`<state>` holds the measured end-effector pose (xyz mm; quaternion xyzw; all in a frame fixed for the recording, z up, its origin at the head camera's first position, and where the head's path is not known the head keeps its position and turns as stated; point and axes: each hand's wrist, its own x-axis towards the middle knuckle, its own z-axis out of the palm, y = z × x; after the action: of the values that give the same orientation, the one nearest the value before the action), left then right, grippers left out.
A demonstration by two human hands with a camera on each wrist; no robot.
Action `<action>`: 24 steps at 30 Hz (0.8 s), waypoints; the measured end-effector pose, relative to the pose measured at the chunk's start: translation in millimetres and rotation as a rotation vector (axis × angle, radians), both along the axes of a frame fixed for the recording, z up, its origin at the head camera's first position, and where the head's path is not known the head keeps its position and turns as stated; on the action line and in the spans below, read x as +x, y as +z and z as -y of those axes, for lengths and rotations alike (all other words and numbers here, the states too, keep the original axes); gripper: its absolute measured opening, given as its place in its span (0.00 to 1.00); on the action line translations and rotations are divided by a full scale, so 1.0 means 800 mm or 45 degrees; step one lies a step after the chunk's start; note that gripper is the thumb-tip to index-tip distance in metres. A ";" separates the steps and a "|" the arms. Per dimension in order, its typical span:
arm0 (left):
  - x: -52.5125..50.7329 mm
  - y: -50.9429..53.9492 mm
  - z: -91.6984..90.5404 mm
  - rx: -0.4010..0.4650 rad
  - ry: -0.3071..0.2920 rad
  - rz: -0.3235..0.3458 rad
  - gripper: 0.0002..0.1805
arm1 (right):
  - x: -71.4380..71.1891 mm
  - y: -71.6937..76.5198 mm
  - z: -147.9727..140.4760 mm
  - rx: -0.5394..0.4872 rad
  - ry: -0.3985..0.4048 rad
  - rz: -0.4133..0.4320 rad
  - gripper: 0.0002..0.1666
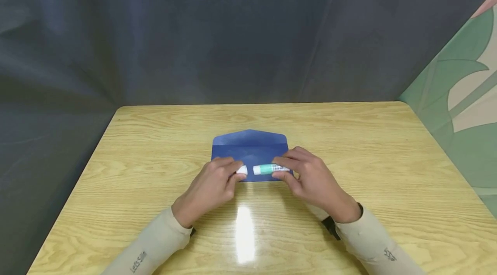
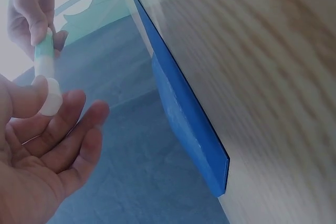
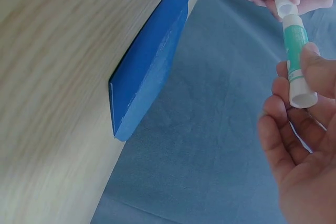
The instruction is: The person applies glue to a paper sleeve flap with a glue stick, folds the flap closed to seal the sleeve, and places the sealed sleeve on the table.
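Observation:
A glue stick (image 1: 268,169) with a green and white barrel is pinched between the thumb and fingers of my right hand (image 1: 310,175). My left hand (image 1: 211,182) pinches its white cap (image 1: 242,170). In the head view a small gap separates cap and stick, with the cap's open end toward the stick. Both are held above a blue envelope (image 1: 250,152), which lies on the table with its flap spread away from me. Whitish streaks show along the flap (image 3: 149,72) in the right wrist view.
The wood-grain table (image 1: 155,137) reaches to a dark curtain (image 1: 233,33) at the back and left. A leaf-patterned cloth (image 1: 466,106) hangs on the right. Light glares off the tabletop in front of the envelope.

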<state>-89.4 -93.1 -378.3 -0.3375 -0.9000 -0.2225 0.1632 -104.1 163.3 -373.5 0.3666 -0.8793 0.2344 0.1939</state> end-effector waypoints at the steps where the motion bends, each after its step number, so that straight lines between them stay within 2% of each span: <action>1: 0.000 0.000 0.000 -0.001 0.001 -0.006 0.19 | 0.000 0.000 0.000 -0.002 -0.002 -0.002 0.16; 8: 0.001 -0.001 -0.002 -0.011 -0.006 -0.030 0.12 | 0.001 -0.001 0.003 0.002 0.010 -0.020 0.17; 17: 0.003 -0.001 -0.002 -0.028 -0.001 -0.021 0.06 | 0.002 -0.002 0.005 0.003 0.012 -0.033 0.16; 24: 0.003 0.001 -0.002 -0.027 0.005 0.016 0.08 | 0.003 -0.003 0.005 0.006 -0.002 -0.030 0.16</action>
<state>-86.6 -91.2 -377.6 -0.3361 -0.9039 -0.2147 0.1545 -102.1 159.2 -375.7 0.3692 -0.8778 0.2277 0.2034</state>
